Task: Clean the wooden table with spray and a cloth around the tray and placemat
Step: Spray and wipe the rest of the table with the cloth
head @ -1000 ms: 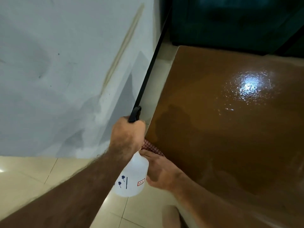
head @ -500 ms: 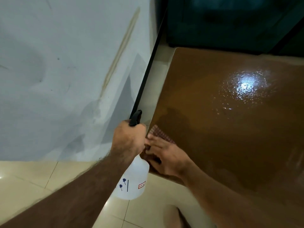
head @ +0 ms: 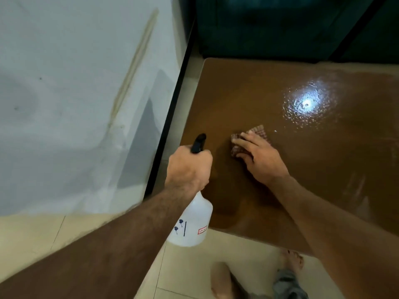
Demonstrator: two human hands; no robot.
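Checked cloth (head: 258,134) lies on the brown worktop (head: 323,169) near its nine-o'clock edge, mostly hidden beneath the right hand (head: 260,157), whose straight, spread fingers press it flat; only its twelve-o'clock and nine-o'clock margins show. At nine o'clock of the cloth, the left hand (head: 189,167) is curled around the neck of a translucent spray bottle (head: 191,222); the black nozzle (head: 198,143) projects above the fist, the trigger concealed. A bright glare (head: 307,103) obscures the surface at one o'clock. Label print is illegible.
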